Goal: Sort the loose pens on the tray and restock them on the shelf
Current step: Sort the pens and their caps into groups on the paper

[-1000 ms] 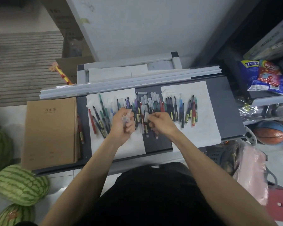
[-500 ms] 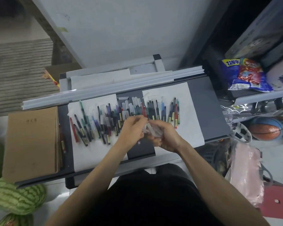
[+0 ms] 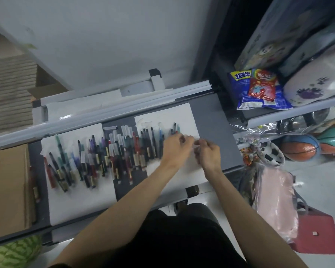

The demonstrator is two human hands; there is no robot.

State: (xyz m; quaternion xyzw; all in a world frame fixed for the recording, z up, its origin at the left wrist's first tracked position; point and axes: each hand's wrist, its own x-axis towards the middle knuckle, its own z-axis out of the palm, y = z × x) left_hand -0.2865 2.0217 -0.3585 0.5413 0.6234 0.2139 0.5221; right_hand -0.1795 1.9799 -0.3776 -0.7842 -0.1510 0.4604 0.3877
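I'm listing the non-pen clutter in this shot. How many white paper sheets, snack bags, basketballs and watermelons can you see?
white paper sheets: 2
snack bags: 2
basketballs: 2
watermelon: 1
Total: 7

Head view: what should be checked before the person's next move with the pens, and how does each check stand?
1. Left hand and right hand both in view, over the right paper sheet: ok.
2. What the hands hold: blurred, cannot tell.
3. Pens lie in a row on the tray: ok.
4. Pens grouped by colour: colours mixed along the row, not ok.
5. Bare paper near the hands for setting pens down: ok.
6. Which shelf spot takes the pens: cannot tell.
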